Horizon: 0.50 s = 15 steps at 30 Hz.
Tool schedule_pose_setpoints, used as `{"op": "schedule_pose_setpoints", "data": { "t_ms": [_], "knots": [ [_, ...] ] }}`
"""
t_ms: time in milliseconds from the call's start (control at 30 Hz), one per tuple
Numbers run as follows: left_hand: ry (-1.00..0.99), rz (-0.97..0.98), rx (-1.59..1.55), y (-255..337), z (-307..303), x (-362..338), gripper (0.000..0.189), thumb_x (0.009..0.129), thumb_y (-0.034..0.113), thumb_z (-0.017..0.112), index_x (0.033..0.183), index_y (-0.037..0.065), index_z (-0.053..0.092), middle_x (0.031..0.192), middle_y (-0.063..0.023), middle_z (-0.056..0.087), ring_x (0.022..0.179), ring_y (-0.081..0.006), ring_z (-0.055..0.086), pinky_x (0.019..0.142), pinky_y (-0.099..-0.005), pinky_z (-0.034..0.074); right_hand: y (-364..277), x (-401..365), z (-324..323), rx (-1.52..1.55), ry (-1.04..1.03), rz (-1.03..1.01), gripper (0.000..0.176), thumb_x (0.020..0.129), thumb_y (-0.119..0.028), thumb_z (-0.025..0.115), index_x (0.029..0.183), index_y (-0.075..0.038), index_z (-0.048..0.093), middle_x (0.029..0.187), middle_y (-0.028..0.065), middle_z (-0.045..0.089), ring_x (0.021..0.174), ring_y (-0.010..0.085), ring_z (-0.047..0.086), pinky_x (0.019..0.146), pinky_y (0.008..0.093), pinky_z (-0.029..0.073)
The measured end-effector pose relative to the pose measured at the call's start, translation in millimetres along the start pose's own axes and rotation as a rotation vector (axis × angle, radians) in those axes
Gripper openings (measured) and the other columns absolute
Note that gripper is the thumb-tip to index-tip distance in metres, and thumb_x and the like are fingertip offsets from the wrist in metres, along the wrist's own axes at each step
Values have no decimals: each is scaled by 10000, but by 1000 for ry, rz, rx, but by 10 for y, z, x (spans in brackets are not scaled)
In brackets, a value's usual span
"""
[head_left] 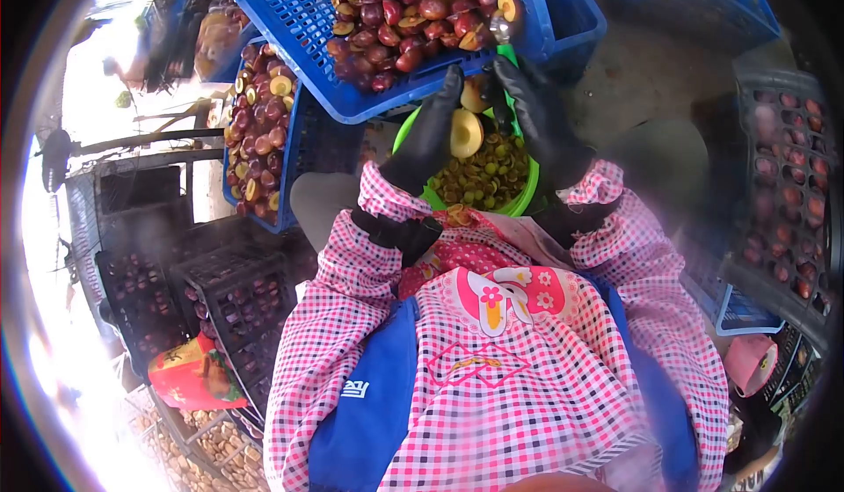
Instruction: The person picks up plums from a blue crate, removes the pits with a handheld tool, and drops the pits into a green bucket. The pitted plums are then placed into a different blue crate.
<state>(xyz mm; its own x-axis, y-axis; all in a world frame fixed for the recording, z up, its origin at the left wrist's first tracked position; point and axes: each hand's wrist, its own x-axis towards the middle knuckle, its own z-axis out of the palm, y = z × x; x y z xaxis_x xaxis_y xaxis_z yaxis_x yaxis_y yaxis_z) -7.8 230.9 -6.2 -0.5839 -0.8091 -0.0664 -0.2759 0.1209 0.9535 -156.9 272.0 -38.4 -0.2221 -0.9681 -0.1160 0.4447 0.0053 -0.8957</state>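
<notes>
Plum crate (286, 26) cropped, green bowl (529, 191) partly hidden

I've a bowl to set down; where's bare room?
Bare floor shows between the middle blue crates and right black crate. Crowded: the green bowl, with left hand and right hand over it; the fruit crates at left.

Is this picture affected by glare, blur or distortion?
Head view: glare bleaches the left side; head view: fisheye distortion curves the outer scene inside a dark border; head view: the black crate at right looks hazy, while the checked smock is sharper.
</notes>
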Motion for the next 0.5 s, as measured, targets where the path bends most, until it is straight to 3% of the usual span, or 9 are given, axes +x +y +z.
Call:
{"op": "schedule_pose_setpoints", "data": {
  "t_ms": [67,100,133,167,200,233,267,333,500],
  "knots": [
    [118,-44,-375,157,122,-65,486,1011,401,385,1265,15,535,1151,-71,607,1006,-145,590,898,-294,458,-55,-32,11,-7,-64,42,237,979,-269,525,1074,-62,592,768,-38,580,579,28,465,528,204,385],
    [80,-328,-537,71,5,-72,406,998,272,442,1290,-5,496,1171,-95,589,1025,-144,582,899,-296,466,-115,-45,12,54,-58,100,241,974,-276,533,1057,-58,596,748,-30,586,575,35,477,529,212,387],
    [88,-327,-532,-27,-59,-122,406,998,272,442,1290,-5,496,1171,-95,589,1025,-144,582,899,-296,466,-151,-49,12,115,-54,154,247,969,-282,540,1040,-54,600,728,-23,592,570,42,490,530,221,389],
    [56,-89,-258,-103,-117,-170,385,979,188,455,1302,-21,470,1181,-105,579,1038,-156,578,910,-306,466,-155,-52,3,119,-65,153,247,969,-282,540,1040,-54,600,728,-23,592,570,42,490,530,221,389],
    [24,145,20,-171,-168,-209,382,960,105,468,1314,-38,444,1190,-116,570,1051,-168,574,922,-316,466,-158,-57,-16,-159,-96,105,274,961,-302,545,1028,-42,600,711,17,607,573,93,534,539,260,413],
    [17,63,56,-70,-195,-199,408,921,-2,454,1324,-54,416,1200,-143,561,1054,-211,576,949,-349,456,-154,-64,-25,-438,-124,54,302,953,-323,550,1015,-31,600,693,57,621,576,144,578,548,298,436],
    [27,62,59,-138,-218,-213,408,921,-2,454,1324,-54,416,1200,-143,561,1054,-211,576,949,-349,456,-100,-81,-26,-438,-134,53,302,953,-323,550,1015,-31,600,693,57,621,576,144,578,548,298,436],
    [198,307,536,-280,-247,-232,397,925,17,456,1316,-44,428,1170,-139,569,1024,-216,588,938,-337,459,44,-149,-13,-716,-189,-199,351,930,-361,562,994,-18,605,733,153,642,666,296,641,602,401,467],
    [27,18,8,-329,-322,-143,336,972,108,436,1269,-47,464,1156,-136,580,1048,-219,582,939,-330,455,91,-154,-40,-902,-206,-128,383,906,-400,577,987,-29,619,784,201,644,733,383,632,653,454,475]
  ]
}}
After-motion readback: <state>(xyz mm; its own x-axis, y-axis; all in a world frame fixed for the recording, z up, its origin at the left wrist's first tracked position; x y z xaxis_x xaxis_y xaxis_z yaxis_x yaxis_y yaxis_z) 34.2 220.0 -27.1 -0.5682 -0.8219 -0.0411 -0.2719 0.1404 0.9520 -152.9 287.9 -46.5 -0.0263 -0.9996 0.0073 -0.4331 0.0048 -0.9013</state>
